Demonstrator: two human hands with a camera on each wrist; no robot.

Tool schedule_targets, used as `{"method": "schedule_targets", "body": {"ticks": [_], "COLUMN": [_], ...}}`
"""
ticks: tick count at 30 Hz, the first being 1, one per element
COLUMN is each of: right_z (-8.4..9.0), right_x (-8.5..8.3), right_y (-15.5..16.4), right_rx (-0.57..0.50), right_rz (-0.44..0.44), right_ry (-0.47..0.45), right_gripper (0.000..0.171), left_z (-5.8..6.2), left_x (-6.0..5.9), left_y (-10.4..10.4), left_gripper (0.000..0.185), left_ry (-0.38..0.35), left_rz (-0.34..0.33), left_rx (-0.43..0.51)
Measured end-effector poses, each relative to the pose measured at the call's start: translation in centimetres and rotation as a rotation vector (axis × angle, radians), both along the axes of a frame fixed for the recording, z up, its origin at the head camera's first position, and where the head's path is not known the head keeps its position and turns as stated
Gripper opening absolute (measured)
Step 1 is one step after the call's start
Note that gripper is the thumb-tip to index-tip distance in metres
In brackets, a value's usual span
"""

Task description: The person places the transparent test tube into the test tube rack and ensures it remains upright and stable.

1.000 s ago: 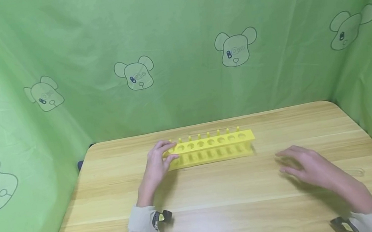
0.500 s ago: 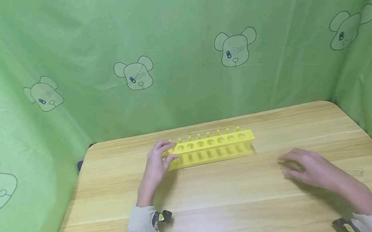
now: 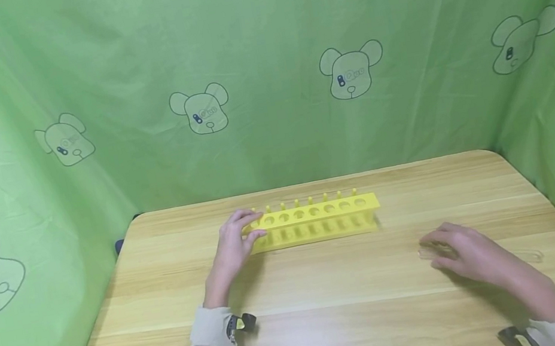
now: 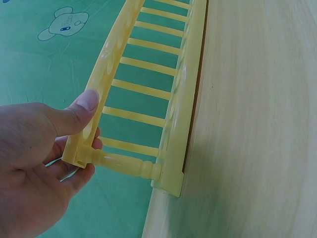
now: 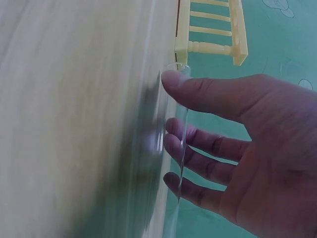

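Note:
A yellow test tube rack (image 3: 316, 213) with a row of round holes and upright pegs stands toward the back of the table. My left hand (image 3: 232, 247) grips its left end; in the left wrist view the thumb lies on the near face of the upper bar and fingertips show behind it. A clear test tube (image 3: 530, 256) lies on the table at the right. Over its mouth end hovers my right hand (image 3: 464, 252), fingers loosely bent. In the right wrist view the thumb overlaps the tube (image 5: 179, 68) just below its rim, with the fingertips behind it.
The light wooden table (image 3: 346, 331) ends at a green curtain (image 3: 282, 136) printed with bear heads, which hangs at the back and both sides. A wrist camera (image 3: 241, 324) is strapped near each sleeve cuff.
My right hand has drawn slightly back to the right, and the mouth of the test tube now shows beside its fingertips. The left hand and the rack have stayed put.

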State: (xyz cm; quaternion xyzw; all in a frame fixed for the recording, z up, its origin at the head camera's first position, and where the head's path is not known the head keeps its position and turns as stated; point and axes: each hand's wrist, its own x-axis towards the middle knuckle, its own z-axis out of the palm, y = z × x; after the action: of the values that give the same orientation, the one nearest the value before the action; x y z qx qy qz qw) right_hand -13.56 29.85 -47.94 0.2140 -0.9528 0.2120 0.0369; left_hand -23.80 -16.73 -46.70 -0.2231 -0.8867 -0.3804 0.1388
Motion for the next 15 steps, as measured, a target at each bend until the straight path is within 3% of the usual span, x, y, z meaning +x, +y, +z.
{"method": "schedule_targets", "body": {"ticks": [15], "right_z": [-0.15], "right_x": [0.27], "right_y": [0.34], "right_rx": [0.018], "right_rz": [0.001], "right_ry": [0.014], "right_gripper": [0.042], "left_z": [0.04], "left_x": [0.00], "left_y": [-0.08], "left_gripper": [0.044], "left_ry": [-0.013], "left_rz": [0.000], "left_rx": [0.011]}}
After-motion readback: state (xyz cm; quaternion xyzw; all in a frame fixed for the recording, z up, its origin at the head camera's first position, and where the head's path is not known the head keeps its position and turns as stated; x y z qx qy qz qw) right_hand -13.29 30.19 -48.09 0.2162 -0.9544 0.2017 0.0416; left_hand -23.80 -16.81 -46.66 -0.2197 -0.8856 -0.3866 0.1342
